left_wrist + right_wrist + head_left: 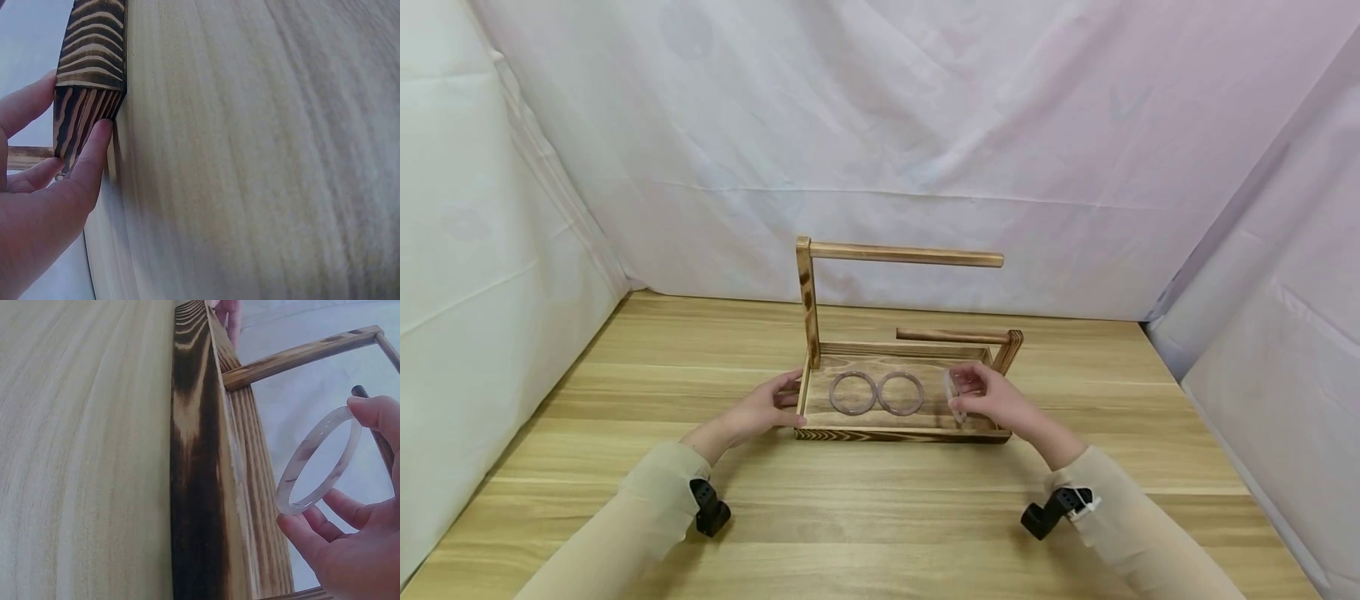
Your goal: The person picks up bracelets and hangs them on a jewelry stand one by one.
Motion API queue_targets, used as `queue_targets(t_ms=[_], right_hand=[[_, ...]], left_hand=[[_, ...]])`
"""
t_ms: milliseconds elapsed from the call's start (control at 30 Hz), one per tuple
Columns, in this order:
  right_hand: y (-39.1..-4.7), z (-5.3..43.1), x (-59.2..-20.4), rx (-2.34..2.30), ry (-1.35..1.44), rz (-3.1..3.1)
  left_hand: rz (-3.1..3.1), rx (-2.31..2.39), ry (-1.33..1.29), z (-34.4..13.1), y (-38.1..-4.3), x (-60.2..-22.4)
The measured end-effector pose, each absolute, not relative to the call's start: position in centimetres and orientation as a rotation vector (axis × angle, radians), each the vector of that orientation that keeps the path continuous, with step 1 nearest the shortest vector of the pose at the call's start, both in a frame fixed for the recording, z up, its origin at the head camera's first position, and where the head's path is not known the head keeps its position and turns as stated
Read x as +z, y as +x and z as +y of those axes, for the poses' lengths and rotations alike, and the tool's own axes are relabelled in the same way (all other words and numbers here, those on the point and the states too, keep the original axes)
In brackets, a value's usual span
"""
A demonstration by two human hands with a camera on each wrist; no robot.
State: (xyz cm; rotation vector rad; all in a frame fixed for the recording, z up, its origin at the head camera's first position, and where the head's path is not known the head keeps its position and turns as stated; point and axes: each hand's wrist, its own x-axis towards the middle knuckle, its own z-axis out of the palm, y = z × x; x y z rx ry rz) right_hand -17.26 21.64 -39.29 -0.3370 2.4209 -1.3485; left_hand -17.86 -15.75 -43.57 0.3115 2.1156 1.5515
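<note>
While two bangles already lie side by side in the tray nearer the bench's far edge, a third bangle, apparently unfinished, is pinched by the right hand, the left hand resting spread fingers against the tray's left end.

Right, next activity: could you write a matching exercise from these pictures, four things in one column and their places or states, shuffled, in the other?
1. Left hand
2. Right hand
3. Two rings
4. Upper rod

A. Lying side by side in the tray
B. Fixed to the taller post
C. Touching the tray's left end
D. Pinching a third ring

Pairs: 1-C, 2-D, 3-A, 4-B
</note>
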Motion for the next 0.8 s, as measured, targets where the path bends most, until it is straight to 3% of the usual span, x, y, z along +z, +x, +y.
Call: queue_targets(t_ms=[800], right_hand=[[-16.2, 22.5, -36.7, -1.496, -0.417, 2.299]], left_hand=[[2.108, 1.547, 0.298, -15.7, -17.8, -43.6]])
